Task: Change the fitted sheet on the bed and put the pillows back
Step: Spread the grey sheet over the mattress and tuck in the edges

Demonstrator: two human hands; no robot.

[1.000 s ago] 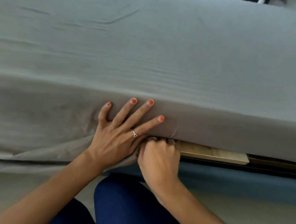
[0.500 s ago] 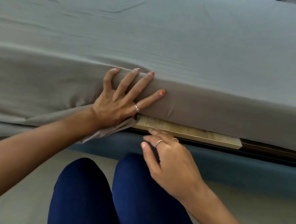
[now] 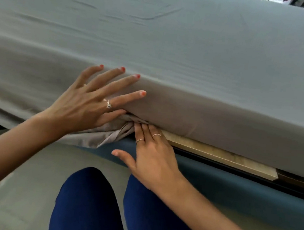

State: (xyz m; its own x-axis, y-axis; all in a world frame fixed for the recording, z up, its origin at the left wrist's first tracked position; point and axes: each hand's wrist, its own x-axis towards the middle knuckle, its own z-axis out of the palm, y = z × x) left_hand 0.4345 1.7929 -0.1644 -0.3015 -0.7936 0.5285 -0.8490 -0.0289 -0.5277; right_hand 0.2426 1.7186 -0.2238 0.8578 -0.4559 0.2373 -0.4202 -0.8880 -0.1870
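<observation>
A grey fitted sheet covers the mattress top and its near side. My left hand lies flat with spread fingers against the mattress side, its thumb at the lower edge. My right hand has straight fingers pushing a bunched fold of loose sheet under the mattress edge, fingertips partly hidden beneath it. To the left the sheet hem hangs loose below the mattress; to the right it is tucked in. No pillows are in view.
A pale wooden slat of the bed frame shows under the mattress, above a blue padded bed base. My knees in dark blue trousers are close to the bed on a light floor.
My right hand moved up from beside the slat and now pushes the loose fabric under the mattress. My left hand stayed flat on the mattress side.
</observation>
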